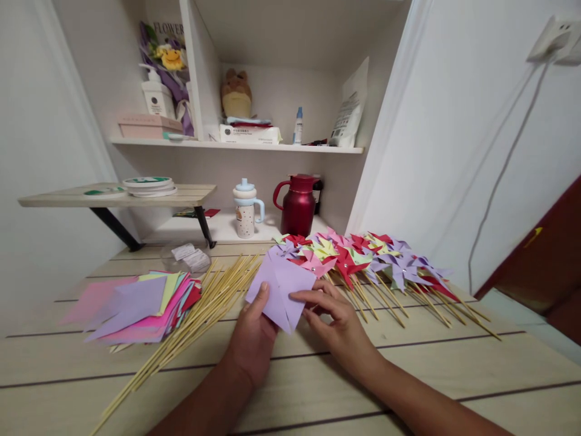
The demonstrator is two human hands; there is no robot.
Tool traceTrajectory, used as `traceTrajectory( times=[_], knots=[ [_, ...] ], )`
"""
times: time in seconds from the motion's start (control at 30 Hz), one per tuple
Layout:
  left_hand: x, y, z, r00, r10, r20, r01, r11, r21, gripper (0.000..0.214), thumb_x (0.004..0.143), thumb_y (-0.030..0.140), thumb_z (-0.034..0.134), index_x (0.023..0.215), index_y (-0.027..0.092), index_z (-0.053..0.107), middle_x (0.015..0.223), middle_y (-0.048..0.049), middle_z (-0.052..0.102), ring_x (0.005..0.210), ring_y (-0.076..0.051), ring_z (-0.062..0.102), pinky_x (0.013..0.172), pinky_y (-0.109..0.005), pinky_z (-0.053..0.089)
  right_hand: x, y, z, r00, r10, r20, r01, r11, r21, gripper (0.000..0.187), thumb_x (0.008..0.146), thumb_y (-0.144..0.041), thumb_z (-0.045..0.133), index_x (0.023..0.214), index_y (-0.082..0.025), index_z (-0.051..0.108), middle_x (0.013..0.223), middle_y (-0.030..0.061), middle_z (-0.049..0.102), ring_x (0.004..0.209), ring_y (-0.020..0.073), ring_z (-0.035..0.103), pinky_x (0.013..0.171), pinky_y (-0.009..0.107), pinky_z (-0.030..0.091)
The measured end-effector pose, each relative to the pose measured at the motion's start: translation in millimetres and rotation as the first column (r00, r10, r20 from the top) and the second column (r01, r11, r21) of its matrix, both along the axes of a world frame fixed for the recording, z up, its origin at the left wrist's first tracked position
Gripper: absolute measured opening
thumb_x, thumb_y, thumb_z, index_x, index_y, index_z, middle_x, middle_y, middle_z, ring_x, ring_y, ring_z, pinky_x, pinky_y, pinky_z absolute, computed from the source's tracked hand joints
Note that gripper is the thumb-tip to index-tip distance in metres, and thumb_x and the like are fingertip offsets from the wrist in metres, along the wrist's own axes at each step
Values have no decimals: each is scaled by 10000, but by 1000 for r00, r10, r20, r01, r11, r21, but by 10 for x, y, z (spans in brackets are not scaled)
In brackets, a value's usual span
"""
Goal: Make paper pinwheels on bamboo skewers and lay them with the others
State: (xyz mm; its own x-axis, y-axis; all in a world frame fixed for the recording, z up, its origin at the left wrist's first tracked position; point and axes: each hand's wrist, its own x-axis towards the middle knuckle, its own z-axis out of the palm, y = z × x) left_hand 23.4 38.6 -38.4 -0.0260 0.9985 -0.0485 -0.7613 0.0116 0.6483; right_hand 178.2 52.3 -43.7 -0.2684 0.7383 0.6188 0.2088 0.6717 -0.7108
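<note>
A light purple paper square (282, 281) with slits cut in from its corners is held up above the table. My left hand (255, 333) grips its lower left side, thumb on the front and the other fingers behind. At the lower right edge, my right hand (338, 315) has its fingers bent around the paper, the index fingertip on its face. To the left lies a stack of coloured paper sheets (136, 303), next to a bundle of thin wooden sticks (200, 321). Finished-looking paper pinwheels (347, 260) on sticks are heaped behind and to the right.
A clear round container (186, 257) with white labelled packets sits behind the paper stack. Rolls of tape (149, 186) rest on a small raised shelf (190, 195). Farther back stand a speckled cup (246, 212) and a red jug (298, 206), beneath a wall shelf (290, 147).
</note>
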Motion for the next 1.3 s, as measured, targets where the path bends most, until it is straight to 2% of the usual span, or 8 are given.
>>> traceTrajectory(
  times=[0.1, 0.37, 0.57, 0.7, 0.83, 1.03, 1.2, 1.3],
  knots=[
    [14, -22, 8, 999, -45, -6, 45, 999, -11, 512, 884, 367, 630, 1350, 169, 549, 1275, -130, 671, 1179, -279, 619, 981, -399, 507, 3, -10, 17, 1000, -6, -5, 5, 1000, -5, 370, 809, -59, 595, 1055, -295, 739, 869, 21, 533, 762, 156, 571, 627, 264, 507],
    [-1, 11, -11, 999, -49, -21, 48, 998, -28, 550, 884, 404, 624, 1372, 170, 528, 1291, -129, 661, 1178, -284, 615, 987, -415, 496, 22, -17, 7, 1000, 27, -5, -27, 1000, -14, 217, 829, -115, 666, 974, -260, 737, 804, 8, 601, 732, 154, 588, 668, 280, 475],
    [10, 3, -28, 999, -49, -18, 50, 998, 38, 537, 874, 414, 638, 1341, 159, 561, 1255, -121, 683, 1165, -257, 620, 1014, -379, 464, 11, -23, -27, 996, -10, -84, -4, 986, -165, 109, 803, -160, 684, 876, -230, 724, 789, 8, 661, 700, 161, 617, 632, 276, 485],
    [26, -4, -30, 999, -30, -30, 32, 998, 54, 476, 867, 399, 650, 1279, 165, 613, 1169, -102, 723, 1044, -232, 668, 949, -355, 489, -8, -36, 7, 985, -29, -170, -16, 966, -259, 35, 794, -236, 713, 813, -206, 715, 777, 10, 676, 610, 143, 615, 584, 268, 505],
    [49, -18, -21, 997, 6, -79, -5, 1000, 11, 381, 823, 355, 705, 1145, 153, 689, 1000, -86, 763, 925, -223, 688, 881, -338, 506, -15, -44, 55, 978, -21, -205, -39, 959, -281, 90, 805, -266, 711, 746, -199, 715, 703, 5, 675, 575, 136, 597, 555, 252, 506],
    [72, -32, 10, 992, -24, -121, 30, 999, 43, 325, 823, 395, 687, 1063, 178, 719, 1123, -96, 736, 1079, -252, 647, 954, -347, 466, -17, -26, 50, 976, -41, -214, -27, 951, -308, 109, 795, -274, 721, 724, -193, 712, 673, -3, 668, 549, 120, 553, 523, 230, 469],
    [76, -52, 39, 981, -40, -192, 53, 996, 66, 312, 808, 402, 697, 1026, 182, 734, 1061, -79, 746, 1052, -238, 643, 980, -330, 433, -14, -4, 23, 980, -102, -169, 37, 937, -348, 164, 787, -309, 731, 696, -175, 706, 587, -20, 605, 508, 106, 481, 482, 221, 388],
    [78, -64, 33, 974, -47, -221, 63, 996, 66, 310, 804, 434, 690, 956, 169, 742, 976, -83, 747, 946, -237, 653, 896, -327, 467, -22, -11, 30, 980, -128, -149, 68, 932, -355, 202, 783, -342, 728, 683, -169, 704, 589, -10, 617, 502, 105, 470, 480, 225, 371]
  ],
)
